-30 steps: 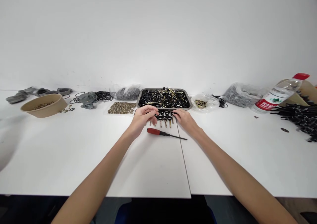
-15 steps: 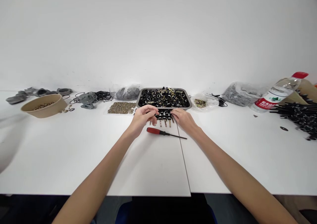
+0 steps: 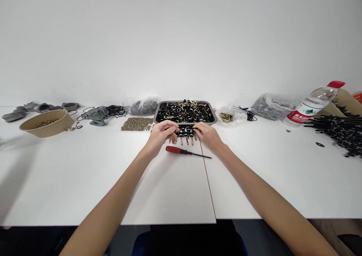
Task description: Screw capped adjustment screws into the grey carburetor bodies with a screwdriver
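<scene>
A short row of small black parts with brass-coloured stems (image 3: 186,132) lies on the table, stems towards me, between my two hands. Over its left end is my left hand (image 3: 161,136), with fingers curled and thumb close to the forefinger; anything between them is hidden. My right hand (image 3: 208,136) has its bent fingertips closed on the black part with a brass stem at the right end of the row. A screwdriver with a red and black handle (image 3: 174,149) rests just in front, its shaft pointing right. Behind the row, a dark metal tray (image 3: 156,116) holds many similar black and brass parts.
Left of the tray are a pile of small brass pieces (image 3: 136,124), a bag of dark pieces (image 3: 143,107), grey castings (image 3: 97,115) and a tan bowl (image 3: 53,129). To the right stand an open plastic bag (image 3: 237,117), another bag (image 3: 271,107), a water bottle (image 3: 312,107) and black parts (image 3: 339,135).
The whole view has shifted slightly to the left. Both hands stay at the row of parts, with only slight finger movement; the screwdriver lies in the same place.
</scene>
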`<act>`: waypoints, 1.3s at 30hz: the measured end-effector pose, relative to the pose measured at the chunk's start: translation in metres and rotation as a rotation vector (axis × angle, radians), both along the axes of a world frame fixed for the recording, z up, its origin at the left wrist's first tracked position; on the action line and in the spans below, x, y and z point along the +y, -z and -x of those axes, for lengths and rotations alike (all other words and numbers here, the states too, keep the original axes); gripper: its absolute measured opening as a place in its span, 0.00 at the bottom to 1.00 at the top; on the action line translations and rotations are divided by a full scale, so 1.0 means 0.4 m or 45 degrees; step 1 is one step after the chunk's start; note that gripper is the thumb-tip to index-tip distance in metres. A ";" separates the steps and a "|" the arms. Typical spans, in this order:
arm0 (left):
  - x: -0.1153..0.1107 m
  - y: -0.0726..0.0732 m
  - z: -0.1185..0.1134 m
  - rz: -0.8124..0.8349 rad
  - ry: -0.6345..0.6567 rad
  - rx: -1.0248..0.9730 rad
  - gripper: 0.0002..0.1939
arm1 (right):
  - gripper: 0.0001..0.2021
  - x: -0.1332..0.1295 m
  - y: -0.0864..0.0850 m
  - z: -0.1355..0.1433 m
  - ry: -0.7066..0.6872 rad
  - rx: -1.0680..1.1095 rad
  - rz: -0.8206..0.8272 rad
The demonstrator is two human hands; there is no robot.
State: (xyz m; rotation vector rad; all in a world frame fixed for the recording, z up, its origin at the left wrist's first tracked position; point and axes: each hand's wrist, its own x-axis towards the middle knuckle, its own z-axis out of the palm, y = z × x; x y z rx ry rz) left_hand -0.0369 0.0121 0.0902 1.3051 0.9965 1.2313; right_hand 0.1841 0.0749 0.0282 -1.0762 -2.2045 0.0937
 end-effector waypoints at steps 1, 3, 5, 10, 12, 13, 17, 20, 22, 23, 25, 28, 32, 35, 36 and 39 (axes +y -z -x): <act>0.001 0.001 0.001 -0.003 0.000 0.003 0.10 | 0.12 -0.002 -0.007 -0.002 0.012 0.011 0.010; 0.002 0.001 0.003 -0.003 -0.002 0.011 0.10 | 0.12 -0.005 -0.022 -0.009 0.048 0.028 0.044; 0.003 0.002 0.005 0.000 -0.008 0.016 0.10 | 0.10 -0.009 -0.034 -0.022 0.077 0.017 0.113; 0.006 0.006 0.014 -0.004 -0.022 0.011 0.10 | 0.06 -0.023 -0.049 -0.065 0.048 -0.079 0.333; 0.007 0.007 0.018 -0.013 -0.020 0.004 0.10 | 0.06 -0.028 -0.050 -0.074 0.033 -0.100 0.366; 0.008 0.008 0.019 -0.017 -0.022 0.002 0.10 | 0.06 -0.030 -0.050 -0.074 0.028 -0.108 0.376; 0.008 0.009 0.022 -0.016 -0.030 0.001 0.10 | 0.07 -0.034 -0.040 -0.058 0.008 -0.135 0.403; 0.007 0.008 0.021 -0.007 -0.028 -0.010 0.10 | 0.07 -0.037 -0.031 -0.042 0.003 -0.131 0.409; 0.006 0.007 0.019 -0.001 -0.019 -0.018 0.10 | 0.07 -0.041 -0.026 -0.035 0.012 -0.122 0.403; 0.007 0.007 0.019 0.000 -0.016 -0.021 0.10 | 0.07 -0.043 -0.025 -0.033 0.017 -0.118 0.399; 0.008 0.007 0.018 0.003 -0.014 -0.024 0.11 | 0.06 -0.046 -0.026 -0.034 0.021 -0.106 0.392; 0.010 0.009 0.019 0.003 -0.028 -0.036 0.11 | 0.07 -0.039 -0.046 -0.049 0.036 -0.069 0.373; 0.013 0.014 0.021 0.029 -0.030 -0.063 0.12 | 0.09 0.018 -0.113 -0.087 0.160 0.033 0.300; 0.014 0.017 0.021 0.042 -0.011 -0.069 0.11 | 0.09 0.097 -0.176 -0.110 0.237 0.069 0.263; 0.014 0.018 0.020 0.043 -0.005 -0.064 0.11 | 0.09 0.126 -0.194 -0.114 0.254 0.080 0.253; 0.013 0.023 0.018 0.045 0.013 -0.043 0.10 | 0.12 0.208 -0.221 -0.114 0.327 0.144 0.212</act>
